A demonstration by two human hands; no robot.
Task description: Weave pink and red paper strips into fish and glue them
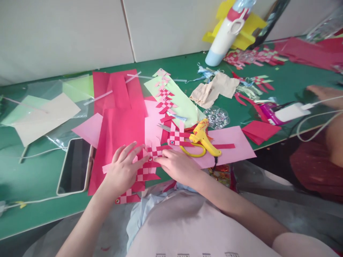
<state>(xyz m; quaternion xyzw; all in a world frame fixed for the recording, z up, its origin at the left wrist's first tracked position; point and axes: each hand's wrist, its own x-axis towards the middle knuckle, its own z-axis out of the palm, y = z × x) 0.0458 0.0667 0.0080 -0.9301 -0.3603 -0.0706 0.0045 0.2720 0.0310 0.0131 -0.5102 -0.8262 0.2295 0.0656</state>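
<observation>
A pink-and-red woven paper fish with a stick-on eye lies between my hands. My left hand has its thumb and index finger at the fish's left side, the other fingers stretched over the red paper. From the right, my right hand closes its fingertips on the same fish. Just below is another woven fish, partly under the hands, and one more woven fish hangs at the table edge. Beside my right hand lie a woven fish, a yellow glue gun and yellow-handled scissors.
Red paper sheets lie under the work. A phone is at left. Beyond are a row of woven fish on pale green paper, a case of eyes, a cloth and a bottle. Another person's arm is at right.
</observation>
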